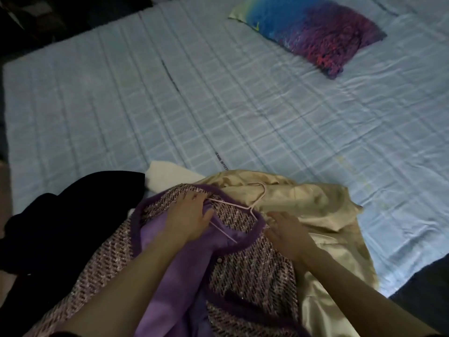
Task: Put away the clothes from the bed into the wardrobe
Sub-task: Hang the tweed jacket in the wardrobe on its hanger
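Fingers point(198, 198) of the left hand point(188, 218) lie fairly straight, pressed flat on the purple jacket point(245, 259) at its collar, over one arm of the pink hanger point(239, 204). Right hand point(286, 233) rests just beside the collar on the other side, fingers loosely bent at the jacket's edge; whether they pinch cloth cannot be told. Hanger sits inside the neck opening, hook lying on the beige garment point(315, 203). Jacket lies at the near edge of the bed point(170, 105). Left of the jacket: a black garment point(73, 215). Beyond it: a white piece point(167, 176). Far across the bed: a pillow point(315, 32).
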`<state>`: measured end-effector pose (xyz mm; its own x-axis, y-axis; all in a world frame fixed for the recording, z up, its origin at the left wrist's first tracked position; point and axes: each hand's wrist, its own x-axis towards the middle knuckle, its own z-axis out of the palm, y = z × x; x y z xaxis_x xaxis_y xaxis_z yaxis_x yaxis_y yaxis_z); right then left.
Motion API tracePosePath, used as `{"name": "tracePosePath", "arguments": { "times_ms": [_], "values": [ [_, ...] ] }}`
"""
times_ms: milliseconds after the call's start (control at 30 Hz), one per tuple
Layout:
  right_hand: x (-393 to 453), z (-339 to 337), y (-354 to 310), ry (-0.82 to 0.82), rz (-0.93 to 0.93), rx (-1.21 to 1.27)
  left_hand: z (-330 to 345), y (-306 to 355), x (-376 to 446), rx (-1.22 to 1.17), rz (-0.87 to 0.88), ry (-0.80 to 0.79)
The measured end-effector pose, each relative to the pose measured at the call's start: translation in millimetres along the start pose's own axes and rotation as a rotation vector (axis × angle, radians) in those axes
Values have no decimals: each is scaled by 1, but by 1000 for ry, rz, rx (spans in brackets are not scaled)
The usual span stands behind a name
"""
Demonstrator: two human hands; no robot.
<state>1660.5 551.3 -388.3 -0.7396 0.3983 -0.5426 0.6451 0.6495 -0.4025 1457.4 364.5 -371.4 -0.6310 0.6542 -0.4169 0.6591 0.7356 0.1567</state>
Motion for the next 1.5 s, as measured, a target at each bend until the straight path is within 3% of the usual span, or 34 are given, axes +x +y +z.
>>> {"name": "tracePosePath", "arguments": {
  "times_ms": [233, 400, 667, 967, 1067, 1233, 1500],
  "values": [
    [57, 56, 16, -50, 75, -31, 34, -26, 71, 148, 129, -17],
    [79, 79, 14, -20, 183, 3, 50, -39, 100, 220, 84, -91],
    [79, 75, 14, 4, 188, 71, 64, -22, 64, 173, 105, 53],
    [66, 72, 18, 55, 146, 160, 80, 11, 29, 143, 72, -233],
    [65, 75, 21, 52, 146, 162, 83, 3, 45, 71, 82, -160],
    [64, 83, 26, 65, 158, 139, 95, -1, 71, 190, 210, 44],
    [57, 90, 25, 119, 148, 182, 104, -4, 83, 258, 265, -20]
  ]
}}
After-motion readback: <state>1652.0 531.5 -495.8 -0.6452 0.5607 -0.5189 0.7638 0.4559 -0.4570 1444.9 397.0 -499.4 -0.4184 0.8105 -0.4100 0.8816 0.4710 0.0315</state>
